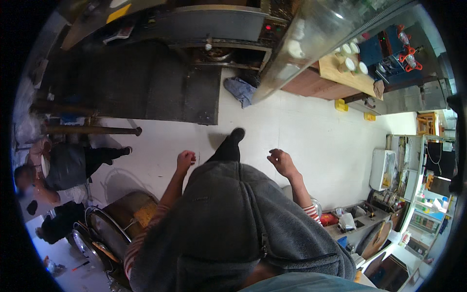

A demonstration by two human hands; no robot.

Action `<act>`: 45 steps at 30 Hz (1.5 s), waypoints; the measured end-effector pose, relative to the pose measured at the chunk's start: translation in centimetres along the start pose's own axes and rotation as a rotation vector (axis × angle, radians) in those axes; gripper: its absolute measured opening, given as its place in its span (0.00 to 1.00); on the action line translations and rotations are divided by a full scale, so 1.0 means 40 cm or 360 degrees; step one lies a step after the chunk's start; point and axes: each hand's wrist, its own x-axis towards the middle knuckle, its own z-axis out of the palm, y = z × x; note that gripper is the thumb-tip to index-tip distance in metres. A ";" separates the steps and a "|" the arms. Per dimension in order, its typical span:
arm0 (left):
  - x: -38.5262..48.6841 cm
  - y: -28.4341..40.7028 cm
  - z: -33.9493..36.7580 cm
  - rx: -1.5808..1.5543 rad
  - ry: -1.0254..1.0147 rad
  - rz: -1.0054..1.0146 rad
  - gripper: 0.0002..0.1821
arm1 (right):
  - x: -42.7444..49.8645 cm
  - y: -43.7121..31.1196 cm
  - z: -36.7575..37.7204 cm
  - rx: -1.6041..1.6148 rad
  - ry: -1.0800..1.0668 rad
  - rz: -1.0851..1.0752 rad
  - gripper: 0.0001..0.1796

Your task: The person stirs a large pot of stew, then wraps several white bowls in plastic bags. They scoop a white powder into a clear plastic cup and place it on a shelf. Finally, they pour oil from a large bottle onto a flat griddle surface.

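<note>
My left hand hangs beside my dark trouser leg, its fingers curled in with nothing visible in them. On the other side, my right hand hangs over the pale floor, loosely bent and bare, with the fingers somewhat apart. Neither hand touches any object. Between them my grey fleece vest fills the lower middle. One dark shoe shows ahead of me. A crumpled blue-grey cloth lies on the floor farther forward, by the end of a dark counter.
A cooking station with a pan stands ahead. To its right are a transparent plastic sheet and a wooden counter with several lidded cups. Another person is at the left, near large round metal vessels. Shelving stands at the right.
</note>
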 end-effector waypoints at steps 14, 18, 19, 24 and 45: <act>0.322 0.745 0.938 0.1318 -0.1166 0.1238 0.08 | 0.047 0.291 -0.352 0.0219 0.0553 0.0481 0.19; 0.225 0.845 1.188 0.1339 -0.1341 0.1406 0.08 | 0.058 0.385 -0.475 0.0136 0.0388 0.0496 0.20; 0.203 0.851 1.231 0.1330 -0.1389 0.1396 0.08 | 0.059 0.407 -0.509 0.0077 0.0347 0.0509 0.20; 0.161 0.868 1.387 0.1275 -0.1444 0.1184 0.09 | 0.026 0.528 -0.723 0.0092 0.0486 0.0438 0.20; 0.159 0.659 1.346 0.1092 -0.1075 0.1089 0.14 | 0.333 0.649 -0.801 -0.0247 -0.0702 -0.0229 0.16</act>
